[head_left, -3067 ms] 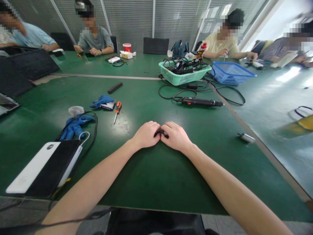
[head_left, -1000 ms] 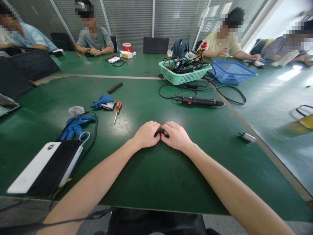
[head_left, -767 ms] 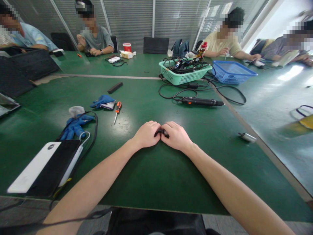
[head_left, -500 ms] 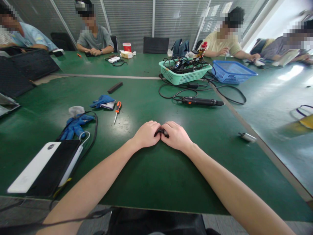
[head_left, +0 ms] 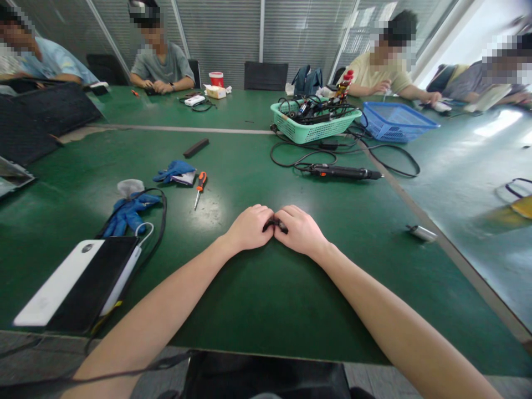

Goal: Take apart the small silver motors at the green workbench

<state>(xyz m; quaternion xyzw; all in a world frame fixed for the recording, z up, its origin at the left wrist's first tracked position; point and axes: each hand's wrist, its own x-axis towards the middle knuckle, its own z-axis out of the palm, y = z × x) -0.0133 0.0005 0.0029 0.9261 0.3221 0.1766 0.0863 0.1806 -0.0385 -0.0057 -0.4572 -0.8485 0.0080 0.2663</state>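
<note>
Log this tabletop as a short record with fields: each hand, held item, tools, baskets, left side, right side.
Left hand: closed around a small dark item
Right hand: closed around the same item, touching the left
Held item: mostly covered; identity unclear
Tools: orange-handled screwdriver; black corded tool, lying flat
Baskets: green basket, holding black cables; blue basket beside it
Left side: black-and-white flat device, blue glove
Right side: silver cylinder

The left hand (head_left: 251, 227) and right hand (head_left: 300, 230) meet over the green desk (head_left: 266, 299), fingers curled around a small black object (head_left: 269, 223), mostly hidden; an orange-handled screwdriver (head_left: 201, 182) and blue gloves (head_left: 128, 213) lie to the left; ahead, a corded black tool (head_left: 347, 172) lies near a green basket (head_left: 310, 133) of cables (head_left: 311, 113); a silver cylinder (head_left: 424, 234) lies to the right
</note>
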